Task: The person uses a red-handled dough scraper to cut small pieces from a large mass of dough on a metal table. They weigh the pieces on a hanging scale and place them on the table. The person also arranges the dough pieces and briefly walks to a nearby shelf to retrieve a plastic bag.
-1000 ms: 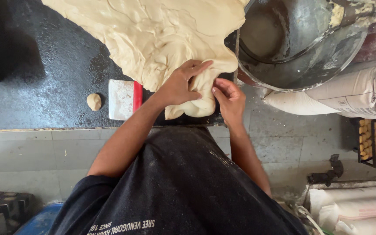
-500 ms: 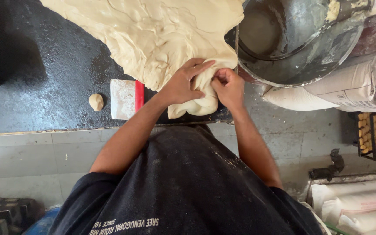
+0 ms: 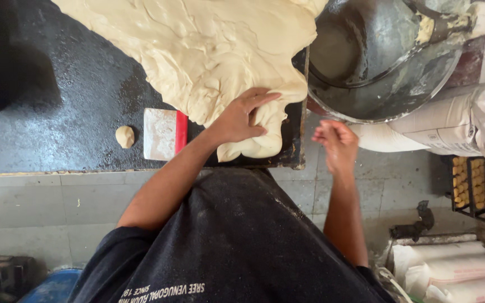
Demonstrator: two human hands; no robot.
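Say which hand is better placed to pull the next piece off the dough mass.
Probably the left. The left hand already rests on the dough mass at its near edge, fingers spread over the hanging lobe. The right hand is off the black slab, in the air, touching nothing.

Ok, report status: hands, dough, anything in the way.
Left hand pressing on dough mass. Right hand off the slab edge, holding nothing visible. Scraper and small dough ball lie beside, apart.

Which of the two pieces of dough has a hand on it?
The large dough mass: the left hand presses its near edge. The small dough ball lies alone, left of the scraper.
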